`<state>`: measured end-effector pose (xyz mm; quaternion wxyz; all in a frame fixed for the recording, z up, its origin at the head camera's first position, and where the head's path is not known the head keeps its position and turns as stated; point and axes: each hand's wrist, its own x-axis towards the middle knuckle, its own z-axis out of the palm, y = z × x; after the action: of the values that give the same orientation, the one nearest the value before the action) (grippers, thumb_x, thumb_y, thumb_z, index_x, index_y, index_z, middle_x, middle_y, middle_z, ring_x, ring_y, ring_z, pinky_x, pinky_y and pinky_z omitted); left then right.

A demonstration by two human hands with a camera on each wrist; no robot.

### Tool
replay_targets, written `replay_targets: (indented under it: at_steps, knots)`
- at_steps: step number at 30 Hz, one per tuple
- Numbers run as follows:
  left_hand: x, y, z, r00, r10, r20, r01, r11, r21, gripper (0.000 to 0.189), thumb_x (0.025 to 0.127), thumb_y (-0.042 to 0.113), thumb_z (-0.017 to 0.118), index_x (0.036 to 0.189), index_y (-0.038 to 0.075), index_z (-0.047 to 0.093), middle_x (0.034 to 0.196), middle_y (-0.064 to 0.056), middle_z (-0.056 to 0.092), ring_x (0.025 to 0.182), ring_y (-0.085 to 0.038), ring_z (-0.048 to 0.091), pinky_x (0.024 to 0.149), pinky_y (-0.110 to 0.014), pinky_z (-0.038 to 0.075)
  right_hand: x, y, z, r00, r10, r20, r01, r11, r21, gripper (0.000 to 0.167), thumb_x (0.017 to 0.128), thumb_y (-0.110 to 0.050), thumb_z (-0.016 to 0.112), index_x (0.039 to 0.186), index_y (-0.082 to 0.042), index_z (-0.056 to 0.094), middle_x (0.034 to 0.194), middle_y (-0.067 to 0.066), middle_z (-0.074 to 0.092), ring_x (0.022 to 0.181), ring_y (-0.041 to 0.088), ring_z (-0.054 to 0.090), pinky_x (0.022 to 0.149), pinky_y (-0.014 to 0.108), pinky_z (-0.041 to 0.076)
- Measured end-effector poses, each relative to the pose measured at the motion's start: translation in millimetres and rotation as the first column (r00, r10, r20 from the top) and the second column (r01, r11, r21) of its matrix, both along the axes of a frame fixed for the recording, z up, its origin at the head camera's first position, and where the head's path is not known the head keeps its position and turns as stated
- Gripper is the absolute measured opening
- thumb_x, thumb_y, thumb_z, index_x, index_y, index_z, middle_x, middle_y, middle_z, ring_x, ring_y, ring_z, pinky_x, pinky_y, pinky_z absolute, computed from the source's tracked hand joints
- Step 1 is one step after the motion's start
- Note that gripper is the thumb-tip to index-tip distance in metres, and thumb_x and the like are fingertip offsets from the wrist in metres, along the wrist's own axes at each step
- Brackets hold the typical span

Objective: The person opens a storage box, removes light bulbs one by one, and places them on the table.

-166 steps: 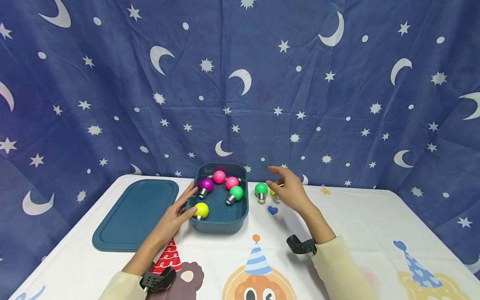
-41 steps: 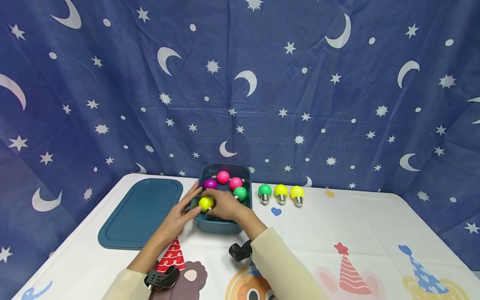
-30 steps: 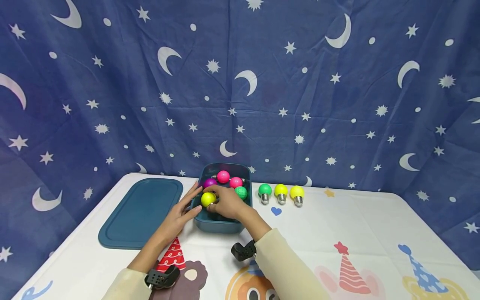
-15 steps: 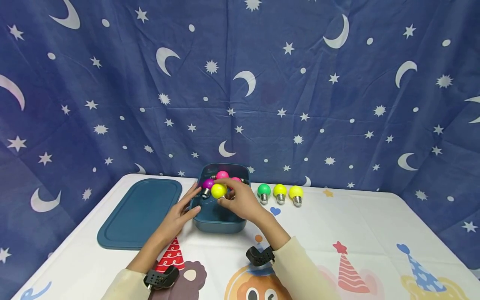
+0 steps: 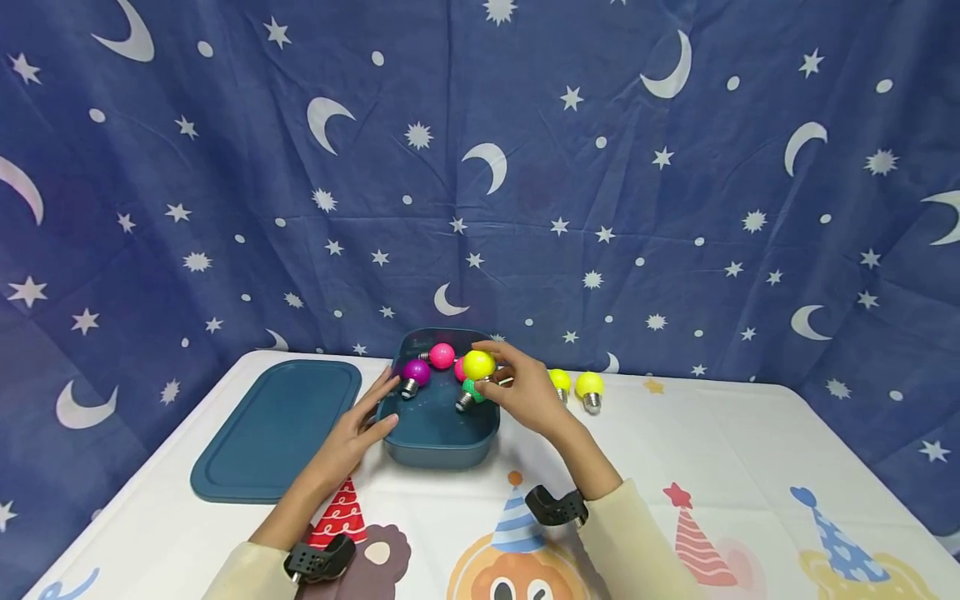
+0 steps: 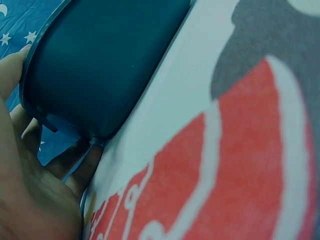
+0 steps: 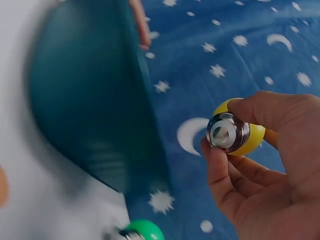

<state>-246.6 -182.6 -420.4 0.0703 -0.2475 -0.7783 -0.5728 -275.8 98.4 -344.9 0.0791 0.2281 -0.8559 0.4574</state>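
Observation:
My right hand [image 5: 528, 392] pinches a yellow light bulb [image 5: 478, 364] just above the right rim of the dark blue box [image 5: 438, 457]. In the right wrist view, thumb and fingertips hold this bulb [image 7: 235, 131] around its silver screw base. My left hand [image 5: 356, 433] rests its fairly straight fingers against the box's left wall. Inside the box lie a purple bulb [image 5: 416, 372], a pink bulb [image 5: 442, 356], another pink one partly hidden, and a green textured bulb [image 5: 471, 395] partly covered by my right hand.
Two yellow bulbs, one [image 5: 589, 387] fully visible, stand on the white cloth right of the box. A green bulb [image 7: 147, 230] shows in the right wrist view. A flat dark blue lid [image 5: 276, 433] lies left of the box. Behind hangs a blue starry curtain [image 5: 480, 183].
My right hand has lifted the yellow bulb from the box's near left part and carried it right, to the right rim. Earlier it set a yellow bulb in the row. The left hand stays.

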Motion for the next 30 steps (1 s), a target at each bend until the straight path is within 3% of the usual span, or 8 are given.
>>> replay_targets:
  at_steps: [5,10,20,30]
  knots:
    - [-0.5,-0.8,-2.3,1.000,-0.003,0.001,0.003,1.000,0.003,0.055,0.098,0.012,0.053,0.149,0.007,0.033,0.159,-0.005,0.012,0.144,-0.033,0.007,0.108,-0.064,0.013,-4.5,29.9,9.3,0.997,-0.076,0.027,0.076,0.996,-0.036,0.052,0.085,-0.015,0.072,0.132,-0.030,0.056,0.119,0.007,0.060,0.089,0.019,0.063,0.072,0.032,0.055]
    - [-1.9,-1.5,-5.7,1.000,0.002,0.002,-0.002,1.000,0.010,0.055,0.098,0.014,0.053,0.149,0.007,0.034,0.159,0.001,0.013,0.144,-0.031,0.008,0.108,-0.063,0.014,-5.5,56.9,16.0,0.991,-0.132,0.020,0.132,0.990,-0.048,0.052,0.087,-0.016,0.072,0.135,-0.025,0.055,0.122,0.010,0.058,0.091,0.023,0.063,0.076,0.036,0.054]
    - [-0.9,-1.6,-2.1,1.000,-0.007,0.008,0.007,1.000,0.014,0.056,0.098,0.015,0.053,0.150,0.007,0.032,0.159,-0.003,0.011,0.144,-0.028,0.007,0.110,-0.061,0.014,-7.2,93.1,24.7,0.972,-0.233,0.009,0.233,0.971,-0.053,0.053,0.088,-0.018,0.070,0.137,-0.025,0.053,0.125,0.012,0.056,0.099,0.027,0.060,0.080,0.043,0.052]
    - [-0.7,-0.8,-1.0,1.000,-0.003,-0.002,0.003,1.000,0.000,0.055,0.098,0.014,0.053,0.149,0.007,0.033,0.159,0.001,0.012,0.144,-0.031,0.008,0.108,-0.063,0.014,-11.7,118.8,16.7,0.927,-0.375,-0.013,0.375,0.926,0.050,0.055,0.090,-0.015,0.065,0.142,-0.022,0.048,0.133,0.018,0.052,0.104,0.035,0.060,0.080,0.046,0.052]
